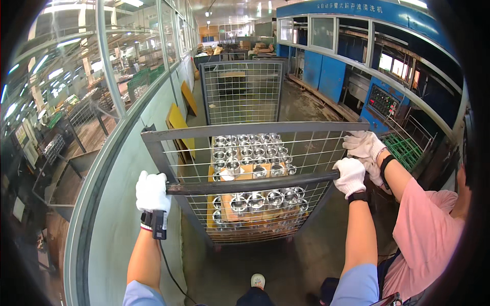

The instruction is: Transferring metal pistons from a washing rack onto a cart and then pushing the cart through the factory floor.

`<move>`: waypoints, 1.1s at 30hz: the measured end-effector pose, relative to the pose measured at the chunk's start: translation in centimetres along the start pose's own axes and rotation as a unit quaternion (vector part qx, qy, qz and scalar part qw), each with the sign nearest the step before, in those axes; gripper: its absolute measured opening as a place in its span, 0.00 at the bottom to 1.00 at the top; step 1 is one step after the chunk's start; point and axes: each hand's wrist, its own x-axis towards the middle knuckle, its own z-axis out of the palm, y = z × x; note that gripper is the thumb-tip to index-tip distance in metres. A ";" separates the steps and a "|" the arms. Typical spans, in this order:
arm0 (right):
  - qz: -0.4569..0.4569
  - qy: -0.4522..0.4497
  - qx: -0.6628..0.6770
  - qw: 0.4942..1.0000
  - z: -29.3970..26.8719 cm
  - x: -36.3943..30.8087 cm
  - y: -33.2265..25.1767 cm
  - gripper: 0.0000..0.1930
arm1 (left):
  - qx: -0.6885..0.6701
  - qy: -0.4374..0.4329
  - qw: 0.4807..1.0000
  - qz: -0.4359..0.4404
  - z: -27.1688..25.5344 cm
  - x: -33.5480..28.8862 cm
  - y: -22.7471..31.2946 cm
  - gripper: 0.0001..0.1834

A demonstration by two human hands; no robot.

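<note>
A wire-mesh trolley stands in front of me, its near end frame (pixel 245 129) grey and a dark push bar (pixel 255 183) running across it. My left hand (pixel 152 192), in a white glove, is closed at the bar's left end. Round the right end my right hand (pixel 350 177), also gloved, is closed. Between the trolley's two mesh ends, rows of shiny round metal cups (pixel 256 201) stand in layers with brown cardboard (pixel 232 204) among them; the mesh partly hides them. A co-worker's gloved hands (pixel 363 145) rest at the frame's upper right corner.
The co-worker in a pink shirt (pixel 423 224) stands close on my right. A glazed partition wall (pixel 120 224) runs along the left, with yellow boards (pixel 178 125) leaning on it. On the right are a blue machine (pixel 326 71), its control panel (pixel 383 101) and green racks (pixel 403 150).
</note>
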 end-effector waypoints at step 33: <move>0.146 -0.231 -0.126 0.954 41.2 40.3 5.7 0.08 | -0.035 -0.053 0.998 -0.007 37.1 39.6 3.9 0.12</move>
